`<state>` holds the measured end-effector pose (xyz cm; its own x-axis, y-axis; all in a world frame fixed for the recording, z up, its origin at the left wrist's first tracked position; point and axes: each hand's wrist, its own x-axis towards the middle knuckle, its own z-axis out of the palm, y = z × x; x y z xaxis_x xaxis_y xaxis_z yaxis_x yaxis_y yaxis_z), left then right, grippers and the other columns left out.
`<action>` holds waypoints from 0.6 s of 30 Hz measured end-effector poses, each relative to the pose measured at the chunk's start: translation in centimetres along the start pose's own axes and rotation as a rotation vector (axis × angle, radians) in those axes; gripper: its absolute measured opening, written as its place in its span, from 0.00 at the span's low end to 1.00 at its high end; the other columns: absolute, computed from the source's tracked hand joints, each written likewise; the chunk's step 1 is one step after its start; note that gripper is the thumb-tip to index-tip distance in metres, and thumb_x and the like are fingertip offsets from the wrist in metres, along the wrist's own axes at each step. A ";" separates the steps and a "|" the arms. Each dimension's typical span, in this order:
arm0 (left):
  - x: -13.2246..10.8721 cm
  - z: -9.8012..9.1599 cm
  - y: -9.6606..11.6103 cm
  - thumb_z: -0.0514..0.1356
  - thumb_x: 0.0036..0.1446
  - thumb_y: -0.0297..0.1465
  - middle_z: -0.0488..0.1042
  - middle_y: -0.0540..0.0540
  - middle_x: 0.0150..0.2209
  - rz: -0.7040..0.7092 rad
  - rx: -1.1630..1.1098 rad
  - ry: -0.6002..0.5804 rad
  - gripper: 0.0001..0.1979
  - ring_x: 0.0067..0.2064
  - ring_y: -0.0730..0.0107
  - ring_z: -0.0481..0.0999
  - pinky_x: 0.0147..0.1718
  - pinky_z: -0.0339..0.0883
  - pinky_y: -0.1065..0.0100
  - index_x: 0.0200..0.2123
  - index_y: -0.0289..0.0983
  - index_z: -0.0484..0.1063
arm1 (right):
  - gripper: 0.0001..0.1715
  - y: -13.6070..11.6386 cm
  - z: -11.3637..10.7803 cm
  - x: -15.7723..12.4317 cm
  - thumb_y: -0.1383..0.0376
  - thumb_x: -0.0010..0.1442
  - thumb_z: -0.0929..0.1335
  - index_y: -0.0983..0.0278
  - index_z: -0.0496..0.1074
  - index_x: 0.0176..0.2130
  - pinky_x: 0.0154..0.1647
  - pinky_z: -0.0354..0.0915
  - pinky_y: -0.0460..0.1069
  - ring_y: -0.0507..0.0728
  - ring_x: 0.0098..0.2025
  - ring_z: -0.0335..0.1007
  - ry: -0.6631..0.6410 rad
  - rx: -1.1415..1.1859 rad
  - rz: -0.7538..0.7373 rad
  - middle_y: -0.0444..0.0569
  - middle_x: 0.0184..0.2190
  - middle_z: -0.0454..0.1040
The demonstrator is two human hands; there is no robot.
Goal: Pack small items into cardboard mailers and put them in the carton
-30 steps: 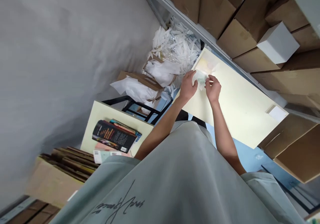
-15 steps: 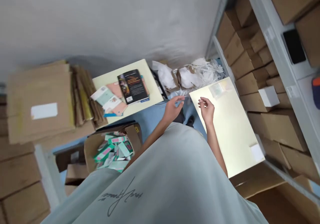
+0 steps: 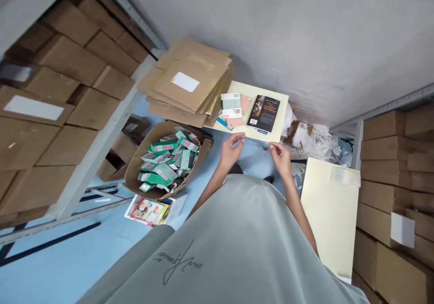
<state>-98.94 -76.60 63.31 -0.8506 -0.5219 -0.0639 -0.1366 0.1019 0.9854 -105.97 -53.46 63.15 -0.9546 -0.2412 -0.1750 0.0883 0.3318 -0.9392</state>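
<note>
My left hand (image 3: pixel 232 151) and my right hand (image 3: pixel 280 157) are raised in front of me at the front edge of the cream table (image 3: pixel 284 109). A thin clear plastic piece (image 3: pixel 257 143), perhaps a bag, stretches between them, pinched at each end by thumb and fingers. Its exact kind is hard to make out. Just beyond it a black book (image 3: pixel 263 113) lies back cover up, partly over other items. Left of the book are pink and pale green booklets (image 3: pixel 231 105) and a blue-edged item (image 3: pixel 224 123).
Flattened cardboard (image 3: pixel 190 69) is stacked left of the book. Below stands a carton (image 3: pixel 130 177) of green and white small boxes (image 3: pixel 162 170). A second cream table (image 3: pixel 330 213) is at right. Shelves of brown boxes (image 3: pixel 68 64) flank both sides; white packing scrap (image 3: pixel 317 141) lies by the wall.
My view has swung left, bringing the left shelves in and shifting the book table to the centre. The hands, apart from the second table before, now hold the clear plastic between them.
</note>
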 end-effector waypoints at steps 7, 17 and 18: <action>5.3 -16.0 -3.7 0.69 0.63 0.36 0.90 0.40 0.51 -0.044 -0.079 0.168 0.14 0.54 0.55 0.89 0.63 0.81 0.53 0.50 0.39 0.85 | 0.28 -4.9 16.8 5.3 0.41 0.66 0.74 0.60 0.83 0.49 0.53 0.82 0.57 0.62 0.43 0.88 -0.252 0.050 -0.003 0.54 0.45 0.89; 14.4 -24.7 -9.3 0.71 0.57 0.29 0.87 0.40 0.54 -0.247 -0.316 0.331 0.17 0.60 0.52 0.86 0.67 0.77 0.51 0.51 0.39 0.82 | 0.10 -8.7 34.2 13.2 0.59 0.66 0.78 0.60 0.80 0.45 0.43 0.79 0.47 0.53 0.38 0.85 -0.414 0.175 0.349 0.44 0.40 0.87; 15.5 -24.2 -9.6 0.71 0.56 0.28 0.87 0.40 0.54 -0.286 -0.324 0.336 0.17 0.60 0.52 0.86 0.67 0.77 0.51 0.50 0.39 0.81 | 0.07 -9.1 35.3 13.9 0.61 0.67 0.77 0.60 0.80 0.45 0.43 0.79 0.46 0.52 0.37 0.84 -0.412 0.180 0.400 0.43 0.39 0.86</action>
<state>-98.51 -106.21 56.71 -0.5861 -0.7378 -0.3349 -0.1300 -0.3223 0.9377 -109.97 -91.99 58.82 -0.6518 -0.4747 -0.5915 0.4990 0.3190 -0.8058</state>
